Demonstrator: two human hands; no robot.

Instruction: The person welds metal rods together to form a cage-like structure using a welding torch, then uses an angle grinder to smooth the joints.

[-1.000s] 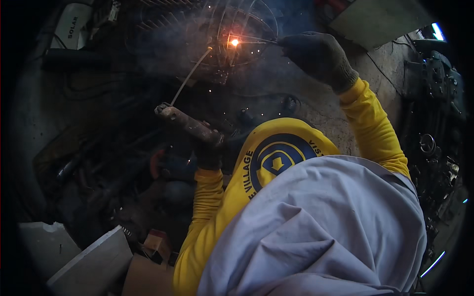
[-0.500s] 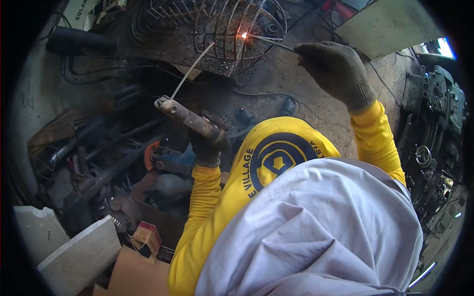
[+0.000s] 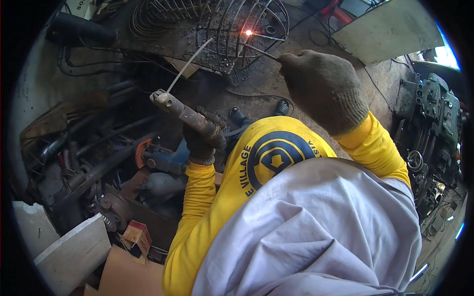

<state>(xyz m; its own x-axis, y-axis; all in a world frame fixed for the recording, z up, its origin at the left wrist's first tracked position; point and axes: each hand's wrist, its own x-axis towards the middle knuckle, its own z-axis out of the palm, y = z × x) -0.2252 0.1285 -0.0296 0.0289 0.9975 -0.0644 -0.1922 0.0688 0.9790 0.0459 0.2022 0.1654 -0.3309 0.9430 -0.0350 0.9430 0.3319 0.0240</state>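
Observation:
My gloved left hand [image 3: 200, 148] is closed around a worn welding electrode holder [image 3: 190, 117]. A pale, slightly bent welding electrode [image 3: 190, 61] sticks up from its jaw, the tip over the worktable and apart from the glowing spot. My right hand [image 3: 321, 84], in a brown knit glove, grips a thin metal rod [image 3: 261, 52] that points left toward a curved metal bar frame [image 3: 270, 37]. One joint of the frame has a bright orange glowing spot [image 3: 248, 32]. The rod's far end lies just below that spot; whether it touches the frame I cannot tell.
Dark debris and more curved bars lie on the metal worktable [image 3: 168, 42]. A blue power tool [image 3: 170, 160] with an orange guard rests among scrap at left, near a small box [image 3: 137, 239]. A pale sheet panel [image 3: 390, 32] and a green machine [image 3: 442, 108] stand at right.
My right hand has come closer and lower, and the rod's end has shifted from the glowing spot to just below it. The electrode tip's orange glow has faded.

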